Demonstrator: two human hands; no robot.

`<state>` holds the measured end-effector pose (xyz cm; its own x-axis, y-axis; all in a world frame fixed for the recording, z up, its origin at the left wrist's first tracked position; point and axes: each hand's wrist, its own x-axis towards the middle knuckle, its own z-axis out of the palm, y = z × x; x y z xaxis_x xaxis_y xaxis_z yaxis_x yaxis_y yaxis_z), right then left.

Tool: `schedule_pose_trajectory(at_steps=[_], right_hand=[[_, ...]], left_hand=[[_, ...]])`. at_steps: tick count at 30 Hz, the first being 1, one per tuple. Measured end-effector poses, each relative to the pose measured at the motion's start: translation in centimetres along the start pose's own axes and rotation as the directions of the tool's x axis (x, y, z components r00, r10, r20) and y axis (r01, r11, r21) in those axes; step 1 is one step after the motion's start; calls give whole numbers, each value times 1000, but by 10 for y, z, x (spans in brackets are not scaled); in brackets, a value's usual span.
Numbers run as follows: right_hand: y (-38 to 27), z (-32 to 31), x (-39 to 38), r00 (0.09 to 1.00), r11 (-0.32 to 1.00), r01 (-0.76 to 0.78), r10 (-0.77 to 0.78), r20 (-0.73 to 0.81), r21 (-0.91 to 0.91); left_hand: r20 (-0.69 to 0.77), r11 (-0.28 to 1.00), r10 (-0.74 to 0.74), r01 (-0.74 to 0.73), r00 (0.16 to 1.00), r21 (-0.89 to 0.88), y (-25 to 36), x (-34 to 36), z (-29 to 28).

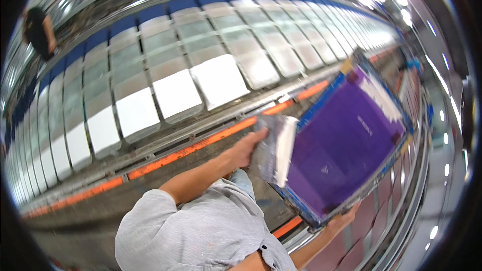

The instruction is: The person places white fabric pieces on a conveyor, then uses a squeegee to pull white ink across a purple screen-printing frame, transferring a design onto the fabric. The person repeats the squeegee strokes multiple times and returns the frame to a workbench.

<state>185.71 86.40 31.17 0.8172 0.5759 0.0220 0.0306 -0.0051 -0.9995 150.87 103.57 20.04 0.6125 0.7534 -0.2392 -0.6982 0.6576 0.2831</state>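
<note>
My left hand [250, 144] is closed around a squeegee [266, 145], its grey body smeared and thick white ink along its blade side. The squeegee is at the near left side of a screen-printing frame [346, 140], which has purple mesh and blue-taped edges. White ink [381, 99] lies in a band along the frame's far right end. Under the frame's lower right edge, my right hand [345, 219] grips it, with the fingers partly hidden. The frame is tilted, held apart from the row of printing pallets.
A long row of printing pallets [256, 60] with blue far ends runs across the view; white pieces [218, 80] lie on several. An orange rail [188, 148] borders their near side. Reddish pallets [351, 251] stand at the right. Another person [39, 32] is at far left.
</note>
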Motion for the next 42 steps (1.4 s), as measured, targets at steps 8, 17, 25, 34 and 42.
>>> schedule_pose_trajectory(at_steps=[8, 17, 25, 34, 42], right_hand=[[11, 133, 189, 872, 987, 7, 74, 483, -163], [79, 403, 204, 551, 564, 780, -416, 723, -271], [196, 559, 162, 371, 529, 827, -255, 893, -193], [232, 599, 123, 265, 557, 821, -172, 949, -128], [267, 589, 113, 267, 558, 824, -226, 937, -100]], left_hand=[[-173, 963, 247, -262, 953, -69, 40, 50, 8], [-270, 809, 564, -588, 780, -9, 129, 27, -86], [-743, 641, 531, -767, 406, 39, 124, 4, -185], [-770, 531, 575, -842, 275, 97, 113, -18, -183], [-779, 493, 604, -847, 168, 199, 108, -23, -185]])
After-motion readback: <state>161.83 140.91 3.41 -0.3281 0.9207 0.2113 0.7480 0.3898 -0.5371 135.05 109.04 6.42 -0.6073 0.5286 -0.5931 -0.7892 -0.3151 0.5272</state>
